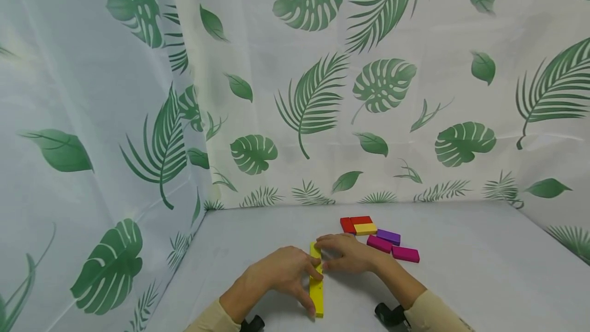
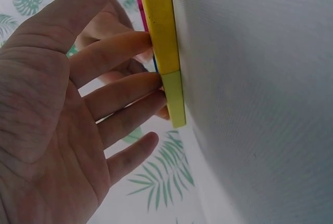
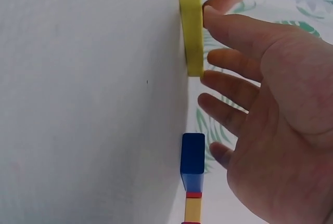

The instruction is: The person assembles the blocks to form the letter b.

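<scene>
A row of yellow blocks (image 1: 316, 298) lies on the table, pointing away from me, between my two hands. Its far piece is a paler yellow block (image 2: 176, 99), end to end with a deeper yellow block (image 2: 162, 31). My left hand (image 1: 285, 273) arches over the row's left side, thumb by the near end. Its extended fingertips touch the blocks' top and side. From the right, my right hand (image 1: 352, 255) reaches to the far part, thumb tip (image 3: 209, 16) near the seam and loosely extended fingers around the far end. A blue block (image 3: 193, 154) stands beyond those fingers.
Red blocks (image 1: 361, 220) and an orange-yellow block (image 1: 365, 229) lie together behind my right hand. To their right are a purple block (image 1: 388, 236) and two magenta blocks (image 1: 405, 254). Leaf-printed white curtains (image 1: 318, 168) border the table at the back and left.
</scene>
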Motion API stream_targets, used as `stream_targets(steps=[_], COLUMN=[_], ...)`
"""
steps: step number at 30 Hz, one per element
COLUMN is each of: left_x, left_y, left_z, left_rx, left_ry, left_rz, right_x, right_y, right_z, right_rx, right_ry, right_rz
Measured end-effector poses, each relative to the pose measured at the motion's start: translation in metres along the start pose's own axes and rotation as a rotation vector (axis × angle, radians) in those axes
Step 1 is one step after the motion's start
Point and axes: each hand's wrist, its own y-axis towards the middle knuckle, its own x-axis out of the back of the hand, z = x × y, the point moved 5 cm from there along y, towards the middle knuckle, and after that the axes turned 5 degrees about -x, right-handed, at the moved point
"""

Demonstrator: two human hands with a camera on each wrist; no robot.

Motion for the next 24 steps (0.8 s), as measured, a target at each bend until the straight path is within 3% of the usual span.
stream_targets(steps=[16, 24], left_x=[0.001, 0.001], left_y=[-0.001, -0.001], left_z=[-0.003, -0.002], left_rx=[0.041, 0.051], left_ry=[0.008, 0.006], left_rz=[0.019, 0.028], right_x=[0.020, 0.032], right_y=[-0.009, -0.014], right_z=[0.000, -0.005], right_rx=[-0.019, 0.019], right_ry=[0.030, 0.033], right_rz=[-0.119, -0.178])
